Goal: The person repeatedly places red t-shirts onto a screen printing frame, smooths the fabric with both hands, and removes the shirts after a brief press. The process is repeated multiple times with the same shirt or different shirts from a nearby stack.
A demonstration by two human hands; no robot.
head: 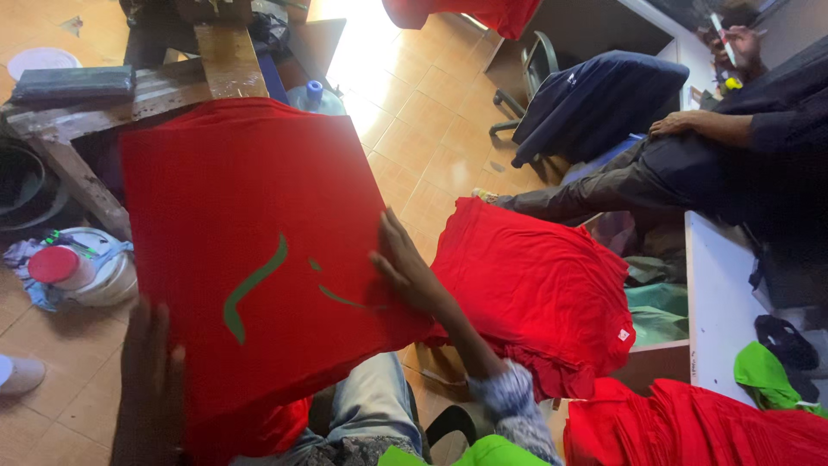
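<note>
Head-camera view, looking down over a lap in pale jeans. Centre frame: a red T-shirt (250, 250), folded flat into a broad square with a green printed mark on its face, tilted so its top edge leans away toward a rough wooden bench (172, 82). Left hand (151, 388) at the shirt's lower left corner, fingers lying on the face of the cloth, seemingly pinching the edge, though the underside of the grip is hidden. Right hand (405, 267) at the right edge, fingers spread flat and pressing on the fabric, not clenched. Shirt spanning between both hands, long side running from near-left to far-right. Just right of the right hand, a stack of red shirts (539, 289) on a low surface, much nearer that hand than the left. Further right, a seated person's hand (686, 122) resting on a knee.
</note>
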